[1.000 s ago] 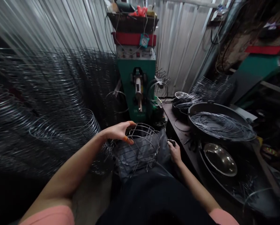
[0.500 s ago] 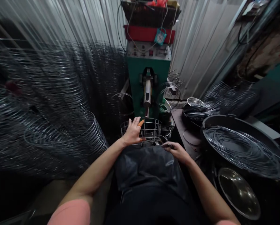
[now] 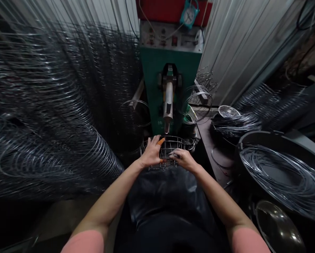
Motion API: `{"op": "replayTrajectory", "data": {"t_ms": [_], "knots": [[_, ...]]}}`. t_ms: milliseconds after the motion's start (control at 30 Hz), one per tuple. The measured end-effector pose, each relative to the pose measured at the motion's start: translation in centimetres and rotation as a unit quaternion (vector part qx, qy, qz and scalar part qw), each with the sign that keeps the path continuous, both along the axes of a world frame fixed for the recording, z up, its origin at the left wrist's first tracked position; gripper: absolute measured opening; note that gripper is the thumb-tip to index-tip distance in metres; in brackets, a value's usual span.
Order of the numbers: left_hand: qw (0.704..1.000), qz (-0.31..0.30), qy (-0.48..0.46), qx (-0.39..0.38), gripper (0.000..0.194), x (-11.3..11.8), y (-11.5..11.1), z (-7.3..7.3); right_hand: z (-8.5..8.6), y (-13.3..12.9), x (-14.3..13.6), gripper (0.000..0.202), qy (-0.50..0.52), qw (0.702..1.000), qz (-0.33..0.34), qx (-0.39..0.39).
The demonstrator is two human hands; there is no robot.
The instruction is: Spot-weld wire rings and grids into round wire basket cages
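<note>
A round wire basket (image 3: 176, 137) sits in front of my lap, below the electrode of a green spot welder (image 3: 170, 56). My left hand (image 3: 151, 153) is closed on the basket's left side, with orange covers on the thumb and a finger. At the basket's near right side, my right hand (image 3: 182, 158) is pinched, its fingertips dark. Whatever those fingertips hold is too small to make out. The metal electrode arm (image 3: 168, 102) points down just above the basket's far rim. A dark apron (image 3: 165, 193) covers my lap.
Tall stacks of wire rings (image 3: 68, 105) crowd the left side. On the right stand a black pan of wire hoops (image 3: 276, 165), a smaller heap of rings (image 3: 236, 123) and a shiny metal bowl (image 3: 278, 225). A teal clock (image 3: 188, 14) hangs on the welder.
My right hand has moved up and left from the apron's edge to the basket. My left hand stays on the basket. The view has tipped down, closer to the welder.
</note>
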State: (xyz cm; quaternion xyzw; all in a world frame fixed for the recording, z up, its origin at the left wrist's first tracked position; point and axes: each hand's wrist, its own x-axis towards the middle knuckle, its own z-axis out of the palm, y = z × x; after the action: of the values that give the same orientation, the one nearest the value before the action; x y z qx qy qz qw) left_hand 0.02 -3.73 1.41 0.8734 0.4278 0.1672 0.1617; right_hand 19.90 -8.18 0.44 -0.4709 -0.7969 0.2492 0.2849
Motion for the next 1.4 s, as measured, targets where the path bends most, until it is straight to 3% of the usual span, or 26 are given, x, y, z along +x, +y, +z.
{"op": "replayTrajectory", "data": {"t_ms": [167,467,867,1033,1200,1300,1400], "knots": [[0.999,0.005,-0.016,-0.035,0.101,-0.4,1.0,-0.8,-0.1,0.5,0.2,0.038,0.002,1.000,0.015,-0.023],[0.998,-0.001,-0.039,-0.042,0.104,-1.4,2.2,-1.7,-1.0,1.6,-0.7,0.024,-0.015,1.000,0.024,-0.008],[0.997,0.001,-0.045,-0.056,0.100,-1.5,4.9,-0.8,0.0,4.6,-1.2,0.012,-0.052,0.997,0.013,0.064],[0.998,0.022,-0.040,-0.044,0.102,-1.2,4.7,-1.0,-0.4,4.2,-1.0,0.015,-0.081,0.994,-0.012,0.074],[0.998,0.062,-0.010,-0.025,0.100,-0.7,6.1,-0.8,-0.7,5.8,-1.2,0.017,-0.094,0.989,-0.052,0.097],[0.997,0.075,-0.002,-0.022,0.098,-0.5,6.8,-0.6,-1.1,6.4,-1.2,0.015,-0.068,0.989,-0.064,0.112],[0.997,0.076,-0.013,-0.015,0.099,-0.5,6.8,-0.7,-1.9,5.8,-0.5,0.019,-0.006,0.983,-0.119,0.140]]}}
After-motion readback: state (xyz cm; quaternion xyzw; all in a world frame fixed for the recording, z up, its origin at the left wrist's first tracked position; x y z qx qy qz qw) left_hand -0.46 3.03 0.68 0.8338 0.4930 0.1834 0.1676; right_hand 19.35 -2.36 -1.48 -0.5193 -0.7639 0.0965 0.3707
